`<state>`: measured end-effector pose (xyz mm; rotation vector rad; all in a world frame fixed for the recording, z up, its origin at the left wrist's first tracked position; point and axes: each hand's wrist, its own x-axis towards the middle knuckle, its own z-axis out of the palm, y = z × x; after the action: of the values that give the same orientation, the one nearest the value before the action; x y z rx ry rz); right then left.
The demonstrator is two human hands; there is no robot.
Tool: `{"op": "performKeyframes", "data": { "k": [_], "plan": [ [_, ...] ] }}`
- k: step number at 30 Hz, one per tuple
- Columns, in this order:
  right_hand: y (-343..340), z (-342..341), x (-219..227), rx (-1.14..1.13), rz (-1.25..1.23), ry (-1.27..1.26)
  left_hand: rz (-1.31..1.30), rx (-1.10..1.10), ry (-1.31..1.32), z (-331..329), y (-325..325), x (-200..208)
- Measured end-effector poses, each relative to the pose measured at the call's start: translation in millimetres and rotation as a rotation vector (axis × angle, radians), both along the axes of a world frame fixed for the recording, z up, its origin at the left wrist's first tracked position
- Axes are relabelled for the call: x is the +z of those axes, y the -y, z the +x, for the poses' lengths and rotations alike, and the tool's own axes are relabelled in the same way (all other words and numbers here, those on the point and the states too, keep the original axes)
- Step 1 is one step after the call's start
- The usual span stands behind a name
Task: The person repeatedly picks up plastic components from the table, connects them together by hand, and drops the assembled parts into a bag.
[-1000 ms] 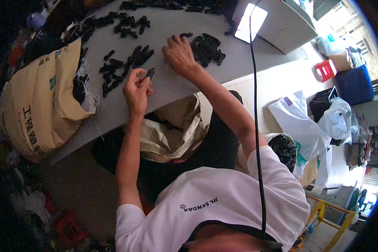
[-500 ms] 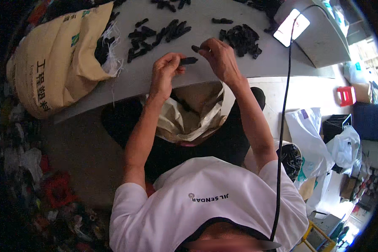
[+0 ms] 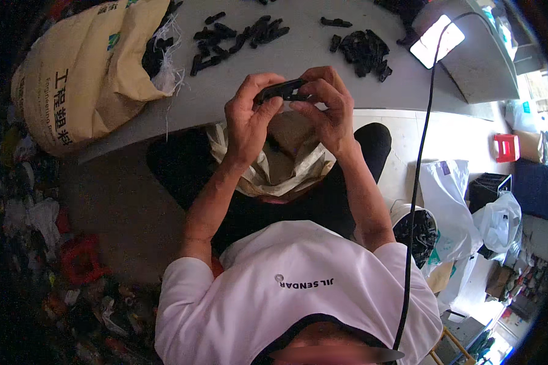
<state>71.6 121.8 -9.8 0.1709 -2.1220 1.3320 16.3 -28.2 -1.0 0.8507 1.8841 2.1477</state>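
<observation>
Black plastic parts (image 3: 280, 90), held apart half a second ago, now sit together between the pinching left hand (image 3: 246, 118) and right hand (image 3: 332, 106) near the tabletop (image 3: 204, 94) edge, apparently being worked as one.

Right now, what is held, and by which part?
A black item: left hand pinches its left end, right hand its right; one piece or two, unclear.

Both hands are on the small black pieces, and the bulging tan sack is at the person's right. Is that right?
Not quite: the head view shows the bulging tan sack at the person's left. The left hand and right hand are both on the small black pieces.
</observation>
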Motion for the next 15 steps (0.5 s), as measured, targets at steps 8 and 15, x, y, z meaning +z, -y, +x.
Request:
{"op": "performKeyframes", "data": {
  "k": [8, 15],
  "plan": [
    [4, 9, 1, 0.060, -0.006, -0.033, -0.280, 0.019, -0.364, 7, 11, 7],
    [5, 13, 5, 0.105, 0.057, -0.005, -0.396, -0.030, -0.127, 9, 18, 11]
  ]
}}
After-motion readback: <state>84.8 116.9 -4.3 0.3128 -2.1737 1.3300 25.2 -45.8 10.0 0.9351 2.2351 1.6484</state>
